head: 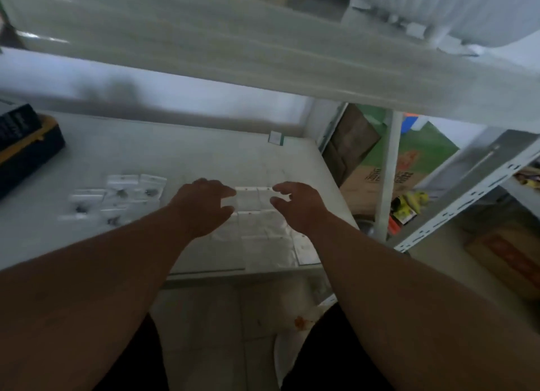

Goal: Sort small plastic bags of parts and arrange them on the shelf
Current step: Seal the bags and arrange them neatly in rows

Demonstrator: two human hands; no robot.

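Head view, frame motion-blurred. Landmark: white shelf point(204, 157), seen from above and in front, with a second shelf board point(263, 54) overhanging it.

Both forearms reach forward over the shelf's front edge. Left hand point(201, 206) and right hand point(298, 206) face each other above the right half of the shelf, with a gap between them. Left hand: fingers loosely curved, thumb spread below them, nothing held. Right hand: fingers and thumb likewise spread and relaxed, nothing between them. Whether any fingertip touches plastic below cannot be told through the blur.

Clear bags point(257, 215) lie flat in rows on the shelf, in the gap between the hands and running back toward the front right corner of the shelf. Contents not discernible.

A second cluster, bags with dark parts point(117, 198), lies on the shelf left of the left hand, apart from it, roughly mid-shelf.

At the shelf's left end sits a dark case with yellow trim point(26, 154), with a black box point(17, 125) resting on top of it. Near the shelf's back right corner stands a small white card point(276, 137).

Right of the shelf, past the white upright point(388, 171), cardboard boxes point(377, 174) sit on the floor.
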